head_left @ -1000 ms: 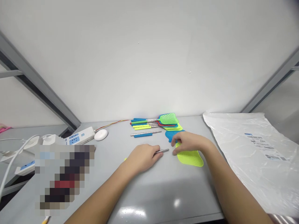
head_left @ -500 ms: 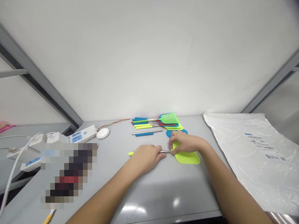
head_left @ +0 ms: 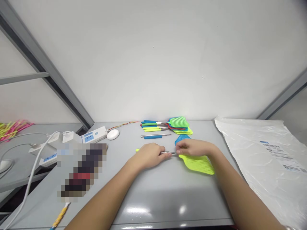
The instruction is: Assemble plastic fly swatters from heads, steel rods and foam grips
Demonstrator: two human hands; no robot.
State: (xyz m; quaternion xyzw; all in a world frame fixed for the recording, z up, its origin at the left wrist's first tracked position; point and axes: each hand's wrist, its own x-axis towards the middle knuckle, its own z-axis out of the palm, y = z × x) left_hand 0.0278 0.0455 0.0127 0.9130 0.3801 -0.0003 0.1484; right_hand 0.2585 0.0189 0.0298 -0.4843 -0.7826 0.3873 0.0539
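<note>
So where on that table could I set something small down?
The tabletop looks bare between the forearms, from below the yellow-green mesh head to the near edge. Another bare patch lies between the white disc and the left hand. It's crowded at back centre, with the swatters, and at the left, with the power strip. A package covers much of the right.

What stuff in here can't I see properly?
Head view:
Most of the yellow handle: under the left hand.
Whether the metal rod joins the yellow mesh: covered by the right hand.
Label print: too small.
Dark thing at left: pixelated.
Pink and yellow strands: cut off by left edge.
</note>
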